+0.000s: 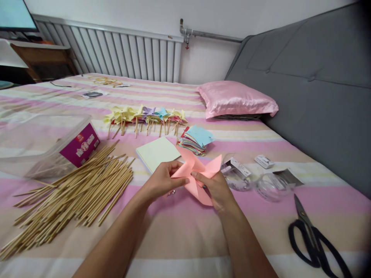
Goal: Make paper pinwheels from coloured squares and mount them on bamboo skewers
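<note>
Both hands hold a pink paper pinwheel (196, 189) above the bed, its pointed vanes spread out. My left hand (164, 178) grips its left side, thumb laid toward the middle. My right hand (216, 189) is closed on the right side, with the thumb pressed near the centre. Whatever the fingers do behind the paper is hidden. Just beyond the hands lie a pad of pale green paper squares (158, 152) and a stack of cut coloured paper (197, 139). Small shiny bits (171, 192) show under the left hand, too small to name.
Wooden sticks (78, 193) lie heaped at left beside a clear plastic box (43, 146). Finished pinwheels (147, 116) line up farther back. Clear round containers (236, 173) and black-handled scissors (311, 235) are at right. A pink pillow (237, 98) rests by the grey headboard (313, 73).
</note>
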`<control>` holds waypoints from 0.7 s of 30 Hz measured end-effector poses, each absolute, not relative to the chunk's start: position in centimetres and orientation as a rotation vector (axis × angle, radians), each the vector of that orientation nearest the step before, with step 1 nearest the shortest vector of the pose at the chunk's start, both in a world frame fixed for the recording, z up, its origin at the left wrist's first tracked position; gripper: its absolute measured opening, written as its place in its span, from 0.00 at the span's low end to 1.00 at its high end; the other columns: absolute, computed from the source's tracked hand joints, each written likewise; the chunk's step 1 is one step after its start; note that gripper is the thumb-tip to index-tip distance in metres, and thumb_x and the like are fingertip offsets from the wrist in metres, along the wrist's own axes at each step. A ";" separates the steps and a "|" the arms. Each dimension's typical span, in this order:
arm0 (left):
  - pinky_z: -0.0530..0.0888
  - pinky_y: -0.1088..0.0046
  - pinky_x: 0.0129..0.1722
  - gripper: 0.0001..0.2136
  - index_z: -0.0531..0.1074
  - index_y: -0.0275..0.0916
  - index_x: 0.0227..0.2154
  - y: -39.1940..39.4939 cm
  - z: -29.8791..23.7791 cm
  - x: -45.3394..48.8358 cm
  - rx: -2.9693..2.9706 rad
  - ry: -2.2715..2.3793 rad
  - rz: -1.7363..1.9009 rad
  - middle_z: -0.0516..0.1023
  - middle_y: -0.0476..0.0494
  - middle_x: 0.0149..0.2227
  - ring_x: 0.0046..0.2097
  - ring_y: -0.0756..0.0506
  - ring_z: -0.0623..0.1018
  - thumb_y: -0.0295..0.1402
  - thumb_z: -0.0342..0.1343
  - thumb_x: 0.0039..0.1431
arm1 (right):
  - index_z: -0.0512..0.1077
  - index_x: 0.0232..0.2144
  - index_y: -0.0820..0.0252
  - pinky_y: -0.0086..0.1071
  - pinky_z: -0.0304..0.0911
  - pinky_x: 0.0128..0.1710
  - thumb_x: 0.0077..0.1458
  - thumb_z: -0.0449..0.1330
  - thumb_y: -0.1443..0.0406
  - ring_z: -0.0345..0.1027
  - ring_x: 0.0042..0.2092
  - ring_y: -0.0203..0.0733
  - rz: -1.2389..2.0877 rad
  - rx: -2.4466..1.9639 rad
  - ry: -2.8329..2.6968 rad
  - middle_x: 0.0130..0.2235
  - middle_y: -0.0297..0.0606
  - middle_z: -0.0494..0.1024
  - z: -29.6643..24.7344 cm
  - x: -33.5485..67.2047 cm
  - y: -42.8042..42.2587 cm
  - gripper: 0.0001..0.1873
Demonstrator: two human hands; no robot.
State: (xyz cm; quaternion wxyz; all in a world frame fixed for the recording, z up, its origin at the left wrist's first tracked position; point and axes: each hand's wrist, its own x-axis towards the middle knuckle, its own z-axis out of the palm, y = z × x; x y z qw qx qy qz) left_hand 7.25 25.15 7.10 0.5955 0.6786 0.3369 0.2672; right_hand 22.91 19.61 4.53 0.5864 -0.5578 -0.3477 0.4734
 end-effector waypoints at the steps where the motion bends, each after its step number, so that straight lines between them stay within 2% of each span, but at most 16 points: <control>1: 0.58 0.79 0.20 0.14 0.70 0.35 0.38 25.2 7.2 7.3 1.540 0.769 0.642 0.68 0.53 0.23 0.21 0.54 0.63 0.33 0.59 0.47 | 0.58 0.09 0.59 0.29 0.53 0.21 0.37 0.68 0.58 0.50 0.20 0.31 1.081 -1.291 -0.774 0.14 0.26 0.57 4.5 22.9 19.7 0.23; 4: 0.64 0.78 0.24 0.20 0.68 0.35 0.44 25.5 7.2 7.5 1.485 0.785 0.758 0.74 0.47 0.29 0.27 0.51 0.71 0.32 0.60 0.46 | 0.62 0.11 0.59 0.30 0.56 0.23 0.36 0.68 0.59 0.54 0.20 0.33 1.024 -1.247 -0.645 0.14 0.26 0.60 4.0 23.0 20.3 0.20; 7: 0.70 0.73 0.33 0.17 0.70 0.33 0.41 25.6 7.2 7.7 1.518 0.991 1.034 0.76 0.39 0.36 0.36 0.47 0.75 0.34 0.61 0.46 | 0.69 0.18 0.62 0.31 0.60 0.25 0.35 0.69 0.58 0.61 0.23 0.36 0.932 -1.230 -0.515 0.18 0.30 0.68 3.5 23.1 20.8 0.15; 10: 0.70 0.71 0.39 0.12 0.73 0.35 0.34 25.0 7.7 7.9 1.653 1.266 1.436 0.77 0.41 0.37 0.38 0.46 0.75 0.35 0.61 0.46 | 0.68 0.17 0.60 0.30 0.58 0.22 0.35 0.69 0.58 0.59 0.22 0.35 0.807 -1.266 -0.429 0.17 0.29 0.66 3.3 23.3 21.1 0.16; 12: 0.69 0.73 0.31 0.08 0.74 0.35 0.26 24.2 8.2 8.2 1.702 1.325 1.498 0.76 0.45 0.27 0.29 0.49 0.73 0.36 0.60 0.47 | 0.64 0.14 0.59 0.28 0.55 0.20 0.35 0.69 0.58 0.55 0.20 0.33 0.766 -1.274 -0.414 0.15 0.27 0.62 3.4 23.2 21.0 0.18; 13: 0.67 0.75 0.25 0.09 0.74 0.35 0.24 23.8 8.4 8.5 1.666 1.293 1.389 0.74 0.47 0.21 0.24 0.50 0.70 0.38 0.59 0.48 | 0.63 0.13 0.59 0.28 0.55 0.19 0.35 0.69 0.58 0.54 0.20 0.32 0.757 -1.272 -0.419 0.15 0.26 0.61 3.5 23.1 21.0 0.19; 15: 0.61 0.77 0.18 0.14 0.74 0.33 0.31 22.9 8.6 9.1 1.500 1.143 1.085 0.68 0.52 0.14 0.18 0.51 0.67 0.40 0.60 0.47 | 0.63 0.14 0.60 0.28 0.56 0.20 0.36 0.69 0.58 0.56 0.20 0.33 0.747 -1.266 -0.441 0.16 0.27 0.62 3.8 22.9 20.8 0.18; 18: 0.57 0.80 0.15 0.26 0.67 0.33 0.46 22.2 8.5 9.8 1.208 0.968 0.889 0.72 0.52 0.16 0.15 0.54 0.64 0.41 0.62 0.46 | 0.68 0.21 0.62 0.30 0.61 0.24 0.38 0.68 0.58 0.62 0.24 0.36 0.747 -1.239 -0.477 0.21 0.32 0.69 4.1 22.6 20.7 0.15; 21: 0.55 0.82 0.14 0.28 0.63 0.33 0.49 22.0 8.4 10.0 1.020 0.818 0.884 0.75 0.49 0.20 0.15 0.56 0.63 0.40 0.62 0.46 | 0.70 0.25 0.64 0.31 0.62 0.26 0.39 0.68 0.58 0.65 0.28 0.38 0.782 -1.197 -0.520 0.24 0.35 0.72 3.9 22.2 20.7 0.16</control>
